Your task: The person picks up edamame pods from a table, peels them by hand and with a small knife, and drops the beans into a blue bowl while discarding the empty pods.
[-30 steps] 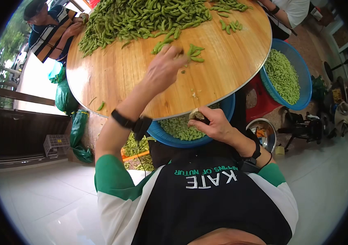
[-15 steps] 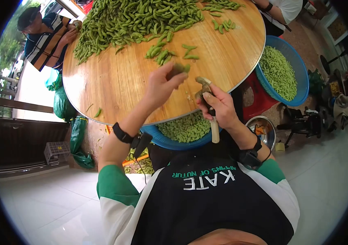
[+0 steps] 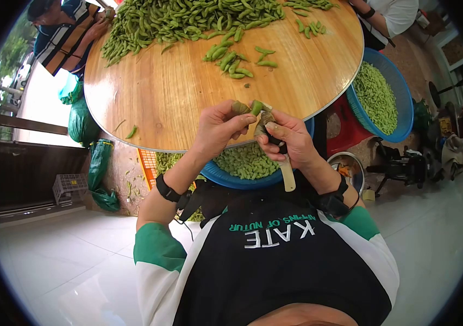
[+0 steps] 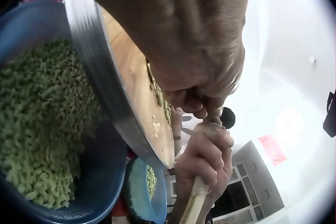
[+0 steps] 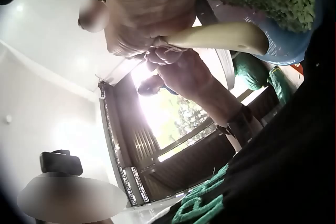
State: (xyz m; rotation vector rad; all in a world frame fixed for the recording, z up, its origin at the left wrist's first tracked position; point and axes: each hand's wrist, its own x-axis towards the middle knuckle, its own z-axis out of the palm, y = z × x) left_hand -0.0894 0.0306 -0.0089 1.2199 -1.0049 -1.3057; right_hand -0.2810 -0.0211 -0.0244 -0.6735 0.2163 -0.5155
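Note:
In the head view, my left hand (image 3: pixel 213 132) pinches a green pod (image 3: pixel 256 107) between thumb and fingers above the table's near edge. Close against it, my right hand (image 3: pixel 295 142) grips a tool whose pale handle (image 3: pixel 288 176) points down towards my shirt; its working end is hidden. Brownish-green coverings wrap fingertips on both hands. The left wrist view shows the right hand (image 4: pixel 202 163) curled round the handle (image 4: pixel 195 205). Loose pods (image 3: pixel 229 61) lie on the round wooden table (image 3: pixel 171 98), beyond both hands.
Under the near edge, a blue basin (image 3: pixel 231 182) holds shelled beans (image 3: pixel 248 162). Another blue basin (image 3: pixel 410 108) stands right, beside a red stool (image 3: pixel 345 130) and metal bowl (image 3: pixel 356 179). A large pod heap (image 3: pixel 188 22) covers the far side. People sit far left and far right.
My left hand has left the loose pods and come back with a pod to meet the right hand. The right hand has risen and turned, bringing the pale handle into sight.

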